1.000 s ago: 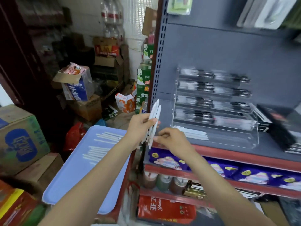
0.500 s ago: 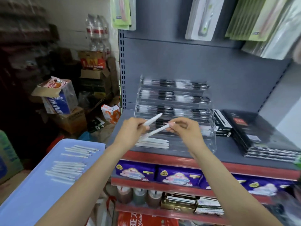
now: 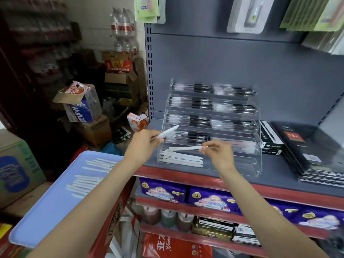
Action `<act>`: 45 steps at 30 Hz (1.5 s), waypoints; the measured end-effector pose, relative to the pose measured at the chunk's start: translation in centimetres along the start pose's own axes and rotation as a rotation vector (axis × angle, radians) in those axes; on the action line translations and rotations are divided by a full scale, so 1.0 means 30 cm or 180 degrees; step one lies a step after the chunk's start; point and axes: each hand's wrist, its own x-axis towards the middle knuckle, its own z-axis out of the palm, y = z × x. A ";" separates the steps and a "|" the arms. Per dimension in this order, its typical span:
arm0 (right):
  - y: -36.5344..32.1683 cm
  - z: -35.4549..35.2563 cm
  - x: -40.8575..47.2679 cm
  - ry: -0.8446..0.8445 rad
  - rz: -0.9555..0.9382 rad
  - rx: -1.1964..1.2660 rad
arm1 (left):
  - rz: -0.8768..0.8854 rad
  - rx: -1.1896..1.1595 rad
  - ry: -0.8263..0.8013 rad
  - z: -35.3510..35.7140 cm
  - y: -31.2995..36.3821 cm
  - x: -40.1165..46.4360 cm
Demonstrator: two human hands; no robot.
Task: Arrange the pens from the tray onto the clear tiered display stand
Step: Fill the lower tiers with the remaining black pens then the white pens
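The grey shelf (image 3: 275, 170) carries everything here, and on it stands the clear tiered display stand (image 3: 210, 127), the landmark for all else. Its upper tiers are stocked with dark-and-clear pens (image 3: 197, 104) lying crosswise, so the bottom tier is likely where new stock belongs. Left of the stand and lower, off the shelf edge, sits the blue tray (image 3: 46, 211), with white pens (image 3: 87, 181) lying on it in loose rows — the supply not yet moved. To the stand's right lie stacked black notebooks (image 3: 305, 151).

In the stand's bottom tier, toward its left end, a small bundle of white pens (image 3: 182, 159) lies flat and parallel, presumably so the row reads neatly from the front.

The right hand (image 3: 220, 154) is in front of the stand's lower tiers, its fingertips pinching one end of a single white pen (image 3: 184, 148) held nearly level just above that bundle — a light end-grip that suits lowering it in line with the rest. The left hand (image 3: 143, 144) waits at the stand's left edge, fingers curled round another white pen (image 3: 165, 134) that tilts up toward the stand, probably kept ready as the next one to hand over.
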 end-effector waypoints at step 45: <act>0.026 0.020 0.008 -0.0048 -0.0273 -0.0502 | 0.0251 -0.0263 -0.0071 0.051 -0.031 0.017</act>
